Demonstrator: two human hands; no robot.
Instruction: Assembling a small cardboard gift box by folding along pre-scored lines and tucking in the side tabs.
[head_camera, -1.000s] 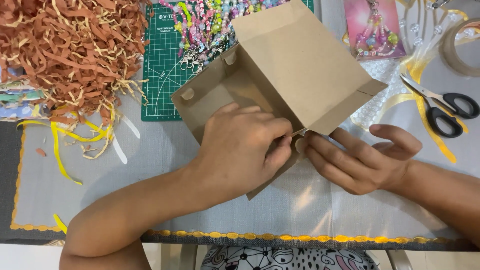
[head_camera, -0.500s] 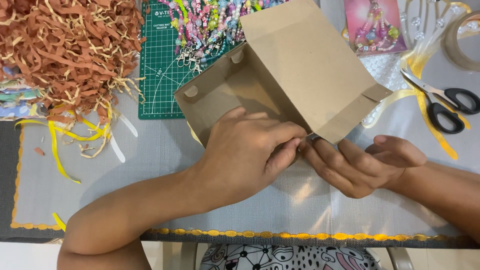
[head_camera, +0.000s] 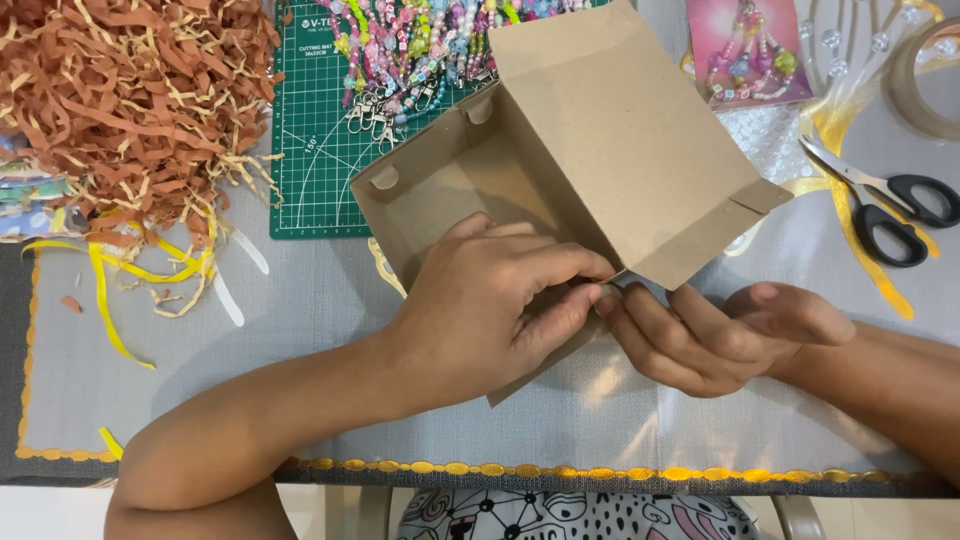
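Brown cardboard box (head_camera: 600, 150); green cutting mat (head_camera: 315, 150) (white gridlines); black-handled scissors (head_camera: 890, 205).

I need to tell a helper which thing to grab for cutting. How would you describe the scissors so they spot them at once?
Start at the brown cardboard box being folded mid-table, then look to its right edge. There, past the right hand, lie the scissors on the grey table cover, crossing a yellow ribbon. They alone have black loop handles and silver blades.
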